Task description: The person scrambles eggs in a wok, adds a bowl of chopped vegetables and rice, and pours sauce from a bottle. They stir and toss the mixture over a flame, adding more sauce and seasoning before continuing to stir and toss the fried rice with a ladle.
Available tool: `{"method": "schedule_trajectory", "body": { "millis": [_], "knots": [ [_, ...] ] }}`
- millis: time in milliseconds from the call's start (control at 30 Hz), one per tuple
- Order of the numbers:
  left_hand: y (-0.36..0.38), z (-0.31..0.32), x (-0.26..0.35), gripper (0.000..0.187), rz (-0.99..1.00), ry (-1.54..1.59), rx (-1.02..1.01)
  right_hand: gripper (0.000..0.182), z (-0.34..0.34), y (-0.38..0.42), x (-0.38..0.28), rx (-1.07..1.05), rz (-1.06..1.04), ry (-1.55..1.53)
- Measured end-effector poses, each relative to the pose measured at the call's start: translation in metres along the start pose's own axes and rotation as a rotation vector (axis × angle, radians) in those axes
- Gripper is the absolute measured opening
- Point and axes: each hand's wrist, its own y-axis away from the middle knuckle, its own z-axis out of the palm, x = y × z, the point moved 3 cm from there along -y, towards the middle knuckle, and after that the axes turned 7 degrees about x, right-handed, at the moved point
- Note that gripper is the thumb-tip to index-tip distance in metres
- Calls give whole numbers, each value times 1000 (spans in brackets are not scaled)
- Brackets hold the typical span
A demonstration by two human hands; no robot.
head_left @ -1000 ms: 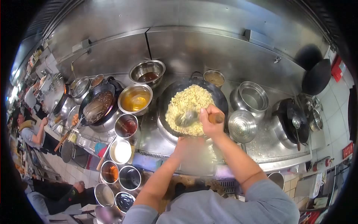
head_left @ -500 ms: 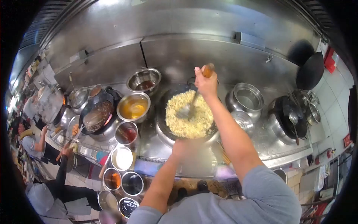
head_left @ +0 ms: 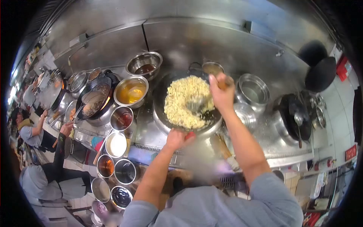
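Observation:
My right hand [head_left: 222,94] is wrapped round the wooden handle of a metal wok spatula [head_left: 194,106]. Its blade is pushed into pale yellow fried rice [head_left: 181,92], which fills much of a dark wok [head_left: 213,117] on the burner in front of me. At the wok's near edge, my left hand [head_left: 176,139] is closed round the wok handle. A bit of red [head_left: 190,135] shows beside those fingers. The dark bottom of the wok is bare on the right, near the blade.
Left of the wok stand bowls of oil [head_left: 130,90] and dark sauce [head_left: 145,62], with several seasoning pots [head_left: 116,144] nearer me. A metal pot [head_left: 254,90] and another wok [head_left: 293,117] are on the right. Co-workers [head_left: 41,178] work at the left, one holding a strainer [head_left: 90,99].
My right hand and the spatula have moved right and down, shifting the rice leftward in the wok. The view has shifted slightly. A co-worker's strainer has moved over the left wok.

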Motion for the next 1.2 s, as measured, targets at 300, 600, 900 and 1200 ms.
{"method": "schedule_trajectory", "body": {
  "millis": [300, 600, 900, 1200],
  "knots": [
    [13, 5, -21, 36, 10, 236, -89, 32, -56, -64, 40, 315, 8, -363],
    [13, 1, 36, 37, -30, 74, 34, 24, -32, 51, -58, 323, 177, -375],
    [17, -47, 81, 42, 128, 122, 220, 20, 11, -5, -72, 264, 204, -15],
    [34, -155, 137, 43, 83, 197, -191, 22, -19, 13, -133, 93, 245, -183]
  ]
}}
